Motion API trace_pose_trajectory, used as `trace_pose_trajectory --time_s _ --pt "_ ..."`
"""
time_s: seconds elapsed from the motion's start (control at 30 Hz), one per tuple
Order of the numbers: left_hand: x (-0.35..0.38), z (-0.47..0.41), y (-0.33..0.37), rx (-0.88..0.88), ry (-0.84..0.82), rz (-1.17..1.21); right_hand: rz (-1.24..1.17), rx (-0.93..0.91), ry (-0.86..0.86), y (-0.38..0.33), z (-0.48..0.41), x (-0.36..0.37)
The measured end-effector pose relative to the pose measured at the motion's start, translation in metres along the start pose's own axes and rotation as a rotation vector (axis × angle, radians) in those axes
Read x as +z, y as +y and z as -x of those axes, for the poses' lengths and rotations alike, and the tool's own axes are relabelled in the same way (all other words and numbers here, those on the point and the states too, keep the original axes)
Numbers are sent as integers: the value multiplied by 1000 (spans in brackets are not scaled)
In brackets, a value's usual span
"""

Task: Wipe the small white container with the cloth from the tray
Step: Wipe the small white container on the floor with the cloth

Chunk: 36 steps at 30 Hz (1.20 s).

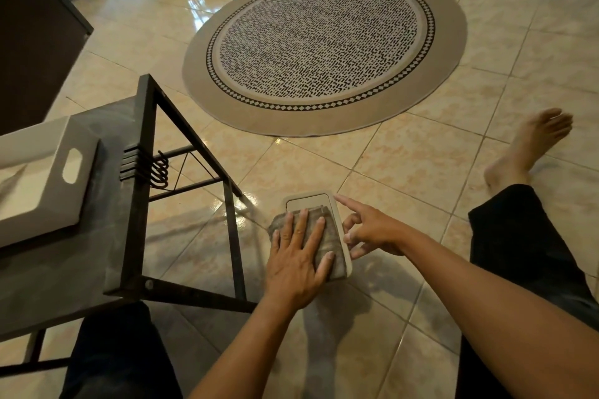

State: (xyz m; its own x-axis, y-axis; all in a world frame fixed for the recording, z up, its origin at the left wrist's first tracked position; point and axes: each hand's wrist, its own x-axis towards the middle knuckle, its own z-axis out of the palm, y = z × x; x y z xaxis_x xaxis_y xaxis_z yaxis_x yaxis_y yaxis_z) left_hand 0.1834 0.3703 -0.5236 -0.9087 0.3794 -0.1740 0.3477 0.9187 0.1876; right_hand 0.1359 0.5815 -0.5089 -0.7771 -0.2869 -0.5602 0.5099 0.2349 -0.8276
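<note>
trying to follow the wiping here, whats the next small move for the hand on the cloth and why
Probably slide the left hand and cloth forward toward the far end of the white container. That end is still uncovered, while the right hand steadies the container's right edge.

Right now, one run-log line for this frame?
phase: wiping | left hand: flat on cloth | cloth: on small white container | right hand: steadying container edge | container: on floor

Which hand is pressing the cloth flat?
The left hand: it lies palm-down, fingers spread, on the cloth over the container. The right hand only touches the container's right edge with its fingertips.
</note>
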Motion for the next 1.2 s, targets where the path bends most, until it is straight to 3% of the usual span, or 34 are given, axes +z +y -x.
trace_pose_trajectory --time_s 0.23,0.43,0.63,0.77,1.0,1.2 --pt "16 -7 24 111 52 -50 -9 -11 -66 2 1 -2" --pt "0 -19 9 -33 12 -39 5 -16 -27 2 0 0" --pt "7 -5 31 8 1 -48 7 -22 -46 -1 -1 -2" --pt "-4 -12 18 -128 0 8 -39 -10 -34 0 0 0" --pt "13 -21 30 -5 42 -53 -8 9 -58 -3 -5 -3" --pt "11 -25 8 -179 50 30 -23 3 -43 -3 -4 -1"
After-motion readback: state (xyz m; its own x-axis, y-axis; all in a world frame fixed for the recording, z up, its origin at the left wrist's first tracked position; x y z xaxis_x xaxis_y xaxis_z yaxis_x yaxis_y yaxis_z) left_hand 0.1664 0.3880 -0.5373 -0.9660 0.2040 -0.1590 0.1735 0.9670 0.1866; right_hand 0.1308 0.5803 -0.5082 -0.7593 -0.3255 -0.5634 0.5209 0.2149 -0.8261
